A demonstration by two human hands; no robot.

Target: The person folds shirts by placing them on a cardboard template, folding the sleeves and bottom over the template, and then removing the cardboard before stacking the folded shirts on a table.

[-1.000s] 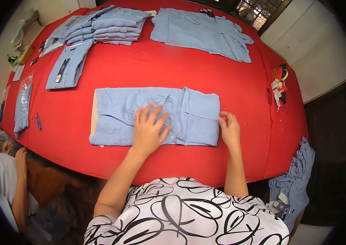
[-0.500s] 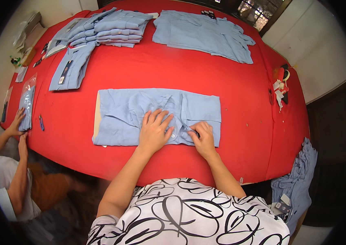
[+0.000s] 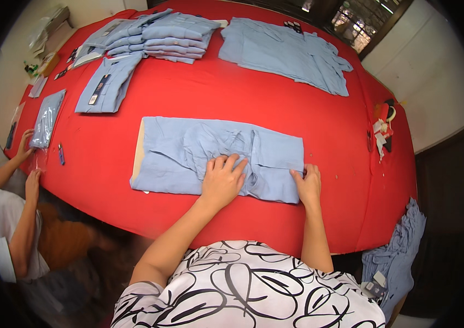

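Observation:
A light blue shirt [image 3: 174,164] lies partly folded in front of me, loose cloth bunched at its middle. The edge of a cream board [image 3: 139,150] shows along its left side. My left hand [image 3: 222,183] rests on the bunched cloth with its fingers spread. At the shirt's right edge, my right hand [image 3: 309,186] pinches the border between thumb and fingers; part of that grip is hidden.
Stacked folded shirts [image 3: 171,41] stand at the far left, near one tagged folded shirt [image 3: 112,82]. More shirts [image 3: 281,54] lie spread at the back. At left, another person's hands [image 3: 25,143] handle a bagged shirt [image 3: 48,120]. A cutter [image 3: 61,154] lies nearby; shirts [image 3: 393,262] hang at right.
My right hand has moved from the shirt's front placket to its right edge. My left hand stays on the cloth. The other person's bagged shirt has shifted away from them.

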